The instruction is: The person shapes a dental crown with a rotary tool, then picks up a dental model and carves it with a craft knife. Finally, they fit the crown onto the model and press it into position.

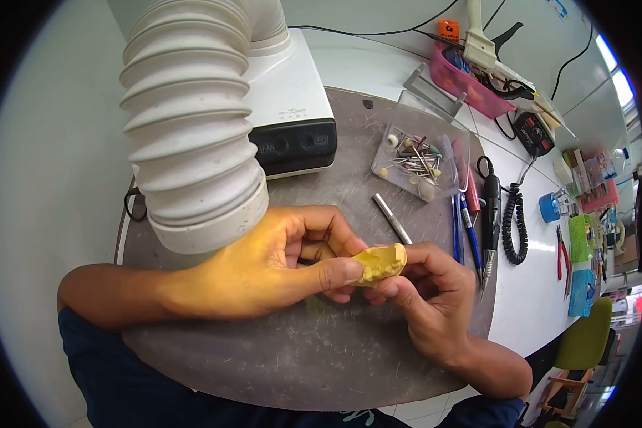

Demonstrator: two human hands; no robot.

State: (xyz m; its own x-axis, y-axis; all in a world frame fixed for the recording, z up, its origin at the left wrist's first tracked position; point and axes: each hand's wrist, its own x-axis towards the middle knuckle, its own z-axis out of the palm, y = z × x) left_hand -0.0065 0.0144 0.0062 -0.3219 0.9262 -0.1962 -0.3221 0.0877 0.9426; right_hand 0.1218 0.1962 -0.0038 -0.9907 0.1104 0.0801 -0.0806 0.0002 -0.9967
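Observation:
A yellow dental cast (379,263) with a row of tooth shapes is held up over the grey work mat. My left hand (271,267) pinches its left end between thumb and fingers, just below the mouth of a white ribbed hose. On the cast's right end, my right hand (435,299) has thumb and forefinger closed. Both hands touch the cast, and the fingers hide part of its underside. Behind the cast, a short metal rod (391,218) lies on the mat.
The ribbed suction hose (192,128) hangs from a white dust extractor (292,107). A clear box (385,160) holds several rotary burs. Beside it lie blue pens (469,232) and a black handpiece (491,214) with a coiled cord. A pink basket (464,89) stands at the back.

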